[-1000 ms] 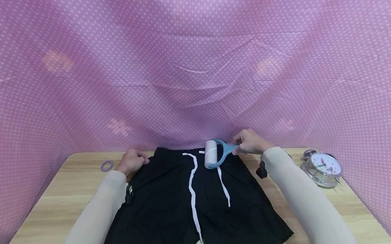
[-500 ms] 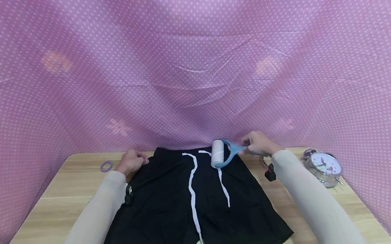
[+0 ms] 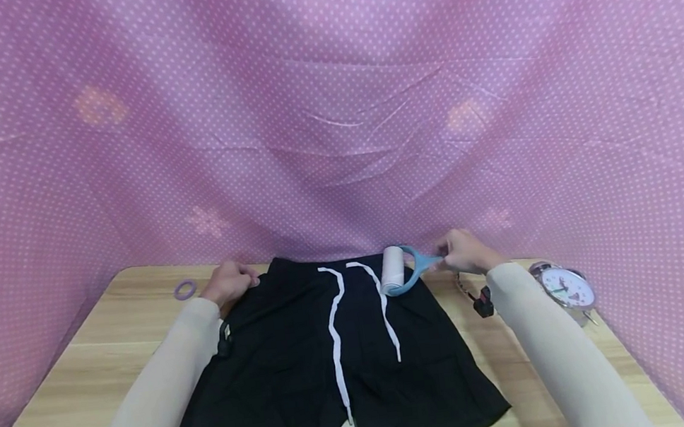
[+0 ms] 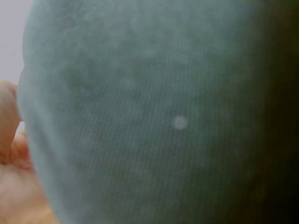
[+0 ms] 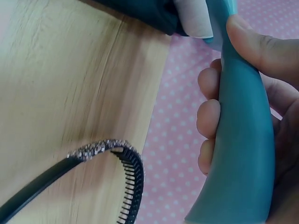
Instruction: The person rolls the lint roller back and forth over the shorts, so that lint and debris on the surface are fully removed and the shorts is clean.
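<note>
Black shorts with white drawstrings lie spread on the wooden table. At their upper left edge, my left hand has its fingers curled at the waistband and holds the cloth. In the left wrist view, a sleeve covers most of the picture, and only part of the hand shows. My right hand grips the blue handle of a lint roller, thumb along its neck in the right wrist view. The roller's white cylinder is over the upper right of the shorts, near the waistband.
A glittery black headband with inner teeth lies on the table by my right wrist. Further right stands a silver alarm clock, partly behind the sleeve. A purple ring lies at left. Pink dotted cloth encloses the table's back and sides.
My right hand has drawn the lint roller rightward across the waistband, past the right drawstring. More of the headband shows, and the sleeve now hides part of the clock. My left hand stays put.
</note>
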`<state>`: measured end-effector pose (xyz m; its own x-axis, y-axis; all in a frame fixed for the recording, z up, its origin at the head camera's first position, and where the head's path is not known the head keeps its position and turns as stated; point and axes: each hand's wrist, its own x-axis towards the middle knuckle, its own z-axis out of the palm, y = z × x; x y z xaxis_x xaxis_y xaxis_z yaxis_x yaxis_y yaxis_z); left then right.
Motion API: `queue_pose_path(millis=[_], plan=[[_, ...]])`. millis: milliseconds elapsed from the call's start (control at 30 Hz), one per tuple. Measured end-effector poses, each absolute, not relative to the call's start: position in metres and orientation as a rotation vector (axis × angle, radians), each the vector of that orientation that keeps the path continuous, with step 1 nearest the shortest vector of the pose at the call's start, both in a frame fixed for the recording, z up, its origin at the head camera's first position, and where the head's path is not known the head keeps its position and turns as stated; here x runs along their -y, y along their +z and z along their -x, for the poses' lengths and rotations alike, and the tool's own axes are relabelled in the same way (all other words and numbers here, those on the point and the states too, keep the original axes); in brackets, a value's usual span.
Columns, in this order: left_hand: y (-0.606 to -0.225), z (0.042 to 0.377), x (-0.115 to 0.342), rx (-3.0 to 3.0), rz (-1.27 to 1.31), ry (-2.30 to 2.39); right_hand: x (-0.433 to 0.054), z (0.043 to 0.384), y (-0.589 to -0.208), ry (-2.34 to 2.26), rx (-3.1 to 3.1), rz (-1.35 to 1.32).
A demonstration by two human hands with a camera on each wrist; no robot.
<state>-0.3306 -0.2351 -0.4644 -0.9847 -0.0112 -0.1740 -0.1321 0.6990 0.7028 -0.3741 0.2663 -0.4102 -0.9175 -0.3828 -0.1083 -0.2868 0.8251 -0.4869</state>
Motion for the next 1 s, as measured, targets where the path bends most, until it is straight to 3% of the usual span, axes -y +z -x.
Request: queue_pose_path(millis=[1000], plan=[[-0.463,0.336,0.235,-2.772,0.102,1.136,-0.326,0.363,-0.407,-0.637,-2.782,0.375]])
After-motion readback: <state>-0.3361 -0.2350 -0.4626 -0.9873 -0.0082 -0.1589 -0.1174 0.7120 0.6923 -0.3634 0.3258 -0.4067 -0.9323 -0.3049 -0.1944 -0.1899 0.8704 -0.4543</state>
